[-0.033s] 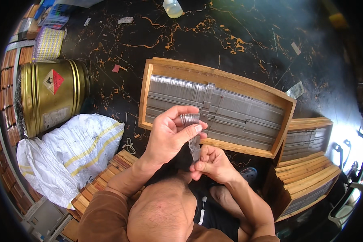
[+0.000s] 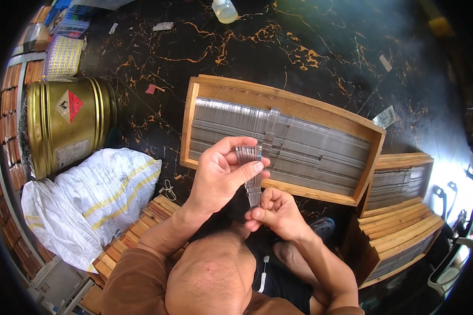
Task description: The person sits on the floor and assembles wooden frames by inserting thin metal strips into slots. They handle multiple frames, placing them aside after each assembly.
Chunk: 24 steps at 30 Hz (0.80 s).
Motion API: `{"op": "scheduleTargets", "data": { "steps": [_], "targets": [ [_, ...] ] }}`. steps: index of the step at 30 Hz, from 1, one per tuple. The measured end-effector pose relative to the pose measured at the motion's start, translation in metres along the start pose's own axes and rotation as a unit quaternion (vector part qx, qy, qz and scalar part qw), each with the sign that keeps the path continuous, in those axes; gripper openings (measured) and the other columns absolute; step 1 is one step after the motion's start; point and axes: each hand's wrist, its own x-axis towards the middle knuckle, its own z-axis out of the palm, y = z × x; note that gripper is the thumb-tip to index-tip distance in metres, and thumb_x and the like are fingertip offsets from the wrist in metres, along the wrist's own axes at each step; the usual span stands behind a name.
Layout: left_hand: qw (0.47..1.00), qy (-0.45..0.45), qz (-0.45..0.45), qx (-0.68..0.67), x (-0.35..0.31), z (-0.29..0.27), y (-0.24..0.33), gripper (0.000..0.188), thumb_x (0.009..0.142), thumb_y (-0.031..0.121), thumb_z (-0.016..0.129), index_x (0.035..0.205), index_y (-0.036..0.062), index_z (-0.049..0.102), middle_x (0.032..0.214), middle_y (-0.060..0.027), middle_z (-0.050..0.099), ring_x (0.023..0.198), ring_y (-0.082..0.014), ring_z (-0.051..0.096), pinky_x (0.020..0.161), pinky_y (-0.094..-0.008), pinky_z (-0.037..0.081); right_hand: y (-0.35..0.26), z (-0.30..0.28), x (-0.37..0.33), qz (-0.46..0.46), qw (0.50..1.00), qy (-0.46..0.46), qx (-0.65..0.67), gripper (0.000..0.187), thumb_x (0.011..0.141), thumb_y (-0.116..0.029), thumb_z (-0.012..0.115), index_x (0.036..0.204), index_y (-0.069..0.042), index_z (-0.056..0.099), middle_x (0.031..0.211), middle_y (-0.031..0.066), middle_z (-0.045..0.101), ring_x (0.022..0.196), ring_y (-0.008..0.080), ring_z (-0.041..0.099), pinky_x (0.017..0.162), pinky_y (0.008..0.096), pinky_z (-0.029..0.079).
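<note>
Right grip (image 2: 278,214) shifted slightly leftward, pinching metal strips (image 2: 253,187) low | left grip (image 2: 220,173) clasping their upper part

The person's left hand (image 2: 220,170) grips the upper end of a sheaf of thin strips (image 2: 253,190) and the right hand (image 2: 279,214) pinches its lower end, a strip-filled wooden tray (image 2: 294,103) just beyond both hands, a gold drum (image 2: 95,118) well left of them.

A black floor (image 2: 320,31), marbled with orange veins, bears a long wooden tray (image 2: 299,106) near its middle, a gold metal drum (image 2: 47,121) toward its left edge, a translucent bottle (image 2: 225,12) by its far visible edge, scattered pale scraps (image 2: 164,25) and one reddish scrap (image 2: 151,89).
</note>
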Motion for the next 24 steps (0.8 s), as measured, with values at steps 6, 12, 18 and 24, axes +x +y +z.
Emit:
{"op": "scheduleTargets", "data": {
  "steps": [6, 12, 18, 24],
  "targets": [
    [0.995, -0.049, -0.07, 0.044, -0.007, -0.007, -0.004, 0.023, 0.096, 0.002, 0.071, 0.116, -0.0082, 0.063, 0.102, -0.0181, 0.075, 0.093, -0.0198, 0.074, 0.083, -0.0298, 0.062, 0.0, 0.039, -0.008, -0.15, 0.956, 0.173, -0.186, 0.021, 0.094, 0.003, 0.072, 0.089, -0.001, 0.052, 0.088, 0.0132, 0.075, 0.08, 0.0155, 0.074, 0.071, 0.0289, 0.063],
    [0.992, -0.057, -0.063, 0.093, -0.002, -0.02, -0.007, 0.018, 0.098, 0.004, 0.069, 0.114, -0.0037, 0.064, 0.102, -0.0159, 0.076, 0.089, -0.0176, 0.075, 0.078, -0.026, 0.059, -0.046, 0.047, -0.015, -0.18, 0.843, 0.189, -0.472, 0.02, 0.093, -0.008, 0.076, 0.098, 0.003, 0.06, 0.084, 0.0184, 0.074, 0.075, 0.0223, 0.075, 0.067, 0.0335, 0.059],
    [0.996, -0.013, -0.029, 0.08, 0.002, -0.031, 0.0, 0.019, 0.099, 0.007, 0.069, 0.115, -0.0018, 0.064, 0.1, -0.016, 0.076, 0.087, -0.023, 0.077, 0.072, -0.0309, 0.063, -0.078, 0.015, 0.012, -0.258, 0.712, 0.291, -0.584, 0.013, 0.094, -0.008, 0.066, 0.102, 0.003, 0.068, 0.09, 0.0232, 0.072, 0.084, 0.0423, 0.071, 0.079, 0.046, 0.056],
    [0.997, -0.005, -0.029, 0.075, 0.001, -0.032, -0.002, 0.02, 0.098, 0.006, 0.07, 0.116, -0.0021, 0.064, 0.099, -0.017, 0.076, 0.085, -0.0235, 0.077, 0.072, -0.0323, 0.064, -0.072, 0.024, 0.034, -0.244, 0.681, 0.297, -0.623, 0.016, 0.095, -0.012, 0.062, 0.094, 0.002, 0.069, 0.09, 0.0238, 0.072, 0.085, 0.0436, 0.069, 0.078, 0.0509, 0.055]
  ]
}}
